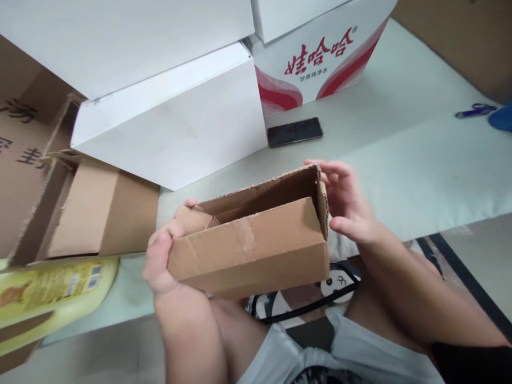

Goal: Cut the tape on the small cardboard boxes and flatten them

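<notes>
A small brown cardboard box (248,245) is held up over my lap, tilted, its long top side uncovered and its inside partly in view. My left hand (168,250) is closed around the left end, with the thumb in front and fingers over the end panel. At the other end, my right hand (348,202) has its fingers spread and the thumb apart. Its fingertips are at the box's far upper corner, beside the upright end flap (323,205). Part of the right fingers is hidden behind that flap.
White cartons (176,117) stand stacked at the back, one with red lettering (320,58). Close to them lies a black phone (295,132). An open brown carton (108,208) and a yellow bottle (60,293) are at left. A blue-handled tool (476,110) lies far right.
</notes>
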The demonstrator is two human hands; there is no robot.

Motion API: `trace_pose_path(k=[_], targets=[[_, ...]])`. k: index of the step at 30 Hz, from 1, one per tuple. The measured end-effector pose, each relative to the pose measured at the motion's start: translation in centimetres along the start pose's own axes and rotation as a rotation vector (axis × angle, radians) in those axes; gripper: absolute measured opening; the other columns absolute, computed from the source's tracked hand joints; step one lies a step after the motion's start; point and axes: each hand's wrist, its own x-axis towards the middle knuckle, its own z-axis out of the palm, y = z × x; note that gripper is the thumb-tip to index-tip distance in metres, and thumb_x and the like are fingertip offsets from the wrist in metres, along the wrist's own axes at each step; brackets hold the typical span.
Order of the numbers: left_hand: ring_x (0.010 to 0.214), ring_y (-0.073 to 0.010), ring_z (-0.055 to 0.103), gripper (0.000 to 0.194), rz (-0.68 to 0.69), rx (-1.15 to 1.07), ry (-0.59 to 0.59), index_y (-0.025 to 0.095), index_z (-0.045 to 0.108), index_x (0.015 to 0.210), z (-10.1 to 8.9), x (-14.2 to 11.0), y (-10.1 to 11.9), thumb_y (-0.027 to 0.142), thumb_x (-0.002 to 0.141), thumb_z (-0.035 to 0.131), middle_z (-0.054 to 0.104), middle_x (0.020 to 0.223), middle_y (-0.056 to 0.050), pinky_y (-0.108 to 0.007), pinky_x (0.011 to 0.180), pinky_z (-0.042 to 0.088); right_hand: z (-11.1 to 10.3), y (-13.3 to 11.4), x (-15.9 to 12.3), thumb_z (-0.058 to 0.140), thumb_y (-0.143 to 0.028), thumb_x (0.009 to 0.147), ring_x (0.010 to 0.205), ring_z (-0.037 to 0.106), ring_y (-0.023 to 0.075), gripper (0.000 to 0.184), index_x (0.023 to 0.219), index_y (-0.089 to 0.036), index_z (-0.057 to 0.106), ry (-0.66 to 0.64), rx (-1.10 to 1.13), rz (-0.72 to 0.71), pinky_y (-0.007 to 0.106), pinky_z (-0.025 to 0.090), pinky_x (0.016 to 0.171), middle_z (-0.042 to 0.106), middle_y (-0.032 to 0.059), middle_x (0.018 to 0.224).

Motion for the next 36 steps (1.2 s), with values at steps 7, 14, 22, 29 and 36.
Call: trace_pose_path(k=[7, 14, 22, 29, 36], targets=[[0.097, -0.0354, 0.066, 0.068, -0.057, -0.035, -0.204, 0.018, 0.036, 0.051, 0.4, -0.3, -0.1, 0.065, 0.065, 0.082, 0.065, 0.104, -0.014, -0.054, 0.093, 0.055, -1.0, -0.5, -0.1, 0.062, -0.079, 0.085, 0.148, 0.048, 0.0409, 0.052, 0.112, -0.035, 0.061, 0.088, -0.099, -0.147, 0.062, 0.044, 0.118, 0.061, 0.0103, 0.139], [0.105, -0.0339, 0.07, 0.065, -0.069, -0.161, -0.249, 0.023, 0.076, 0.103, 0.2, -0.6, -1.8, 0.075, 0.064, 0.08, 0.069, 0.137, -0.017, -0.052, 0.09, 0.061, 0.0, -0.5, 0.7, 0.056, -0.079, 0.09, 0.107, 0.07, 0.0313, 0.052, 0.086, -0.029, 0.043, 0.345, 0.061, -0.015, 0.053, 0.058, 0.096, 0.055, 0.0057, 0.106], [0.092, -0.0373, 0.079, 0.063, -0.577, -0.079, -0.279, 0.027, 0.074, 0.111, -0.4, -1.2, -3.1, 0.052, 0.057, 0.092, 0.079, 0.095, -0.01, -0.049, 0.08, 0.066, -0.8, 1.5, 1.2, 0.032, -0.07, 0.104, 0.11, 0.072, 0.029, 0.039, 0.11, -0.037, 0.052, 0.47, -0.088, 0.182, 0.044, 0.06, 0.079, 0.064, 0.0072, 0.118], [0.066, -0.0328, 0.079, 0.044, -0.877, -0.111, -0.064, 0.017, 0.077, 0.091, 0.9, -1.3, -1.2, 0.039, 0.053, 0.086, 0.082, 0.082, -0.01, -0.042, 0.054, 0.066, -1.7, 2.1, 1.4, 0.068, -0.063, 0.09, 0.137, 0.063, 0.0292, 0.037, 0.114, -0.039, 0.053, 0.492, 0.28, 0.175, 0.047, 0.06, 0.098, 0.064, 0.0021, 0.141], [0.06, -0.0208, 0.075, 0.035, -0.49, -0.136, 0.295, 0.017, 0.076, 0.093, 2.3, 1.0, -1.5, 0.034, 0.063, 0.073, 0.081, 0.077, -0.003, -0.029, 0.053, 0.062, -0.5, 1.9, 0.7, 0.076, -0.063, 0.083, 0.145, 0.055, 0.0321, 0.055, 0.128, -0.035, 0.062, 0.072, 0.169, 0.161, 0.053, 0.05, 0.116, 0.062, 0.0059, 0.148]])
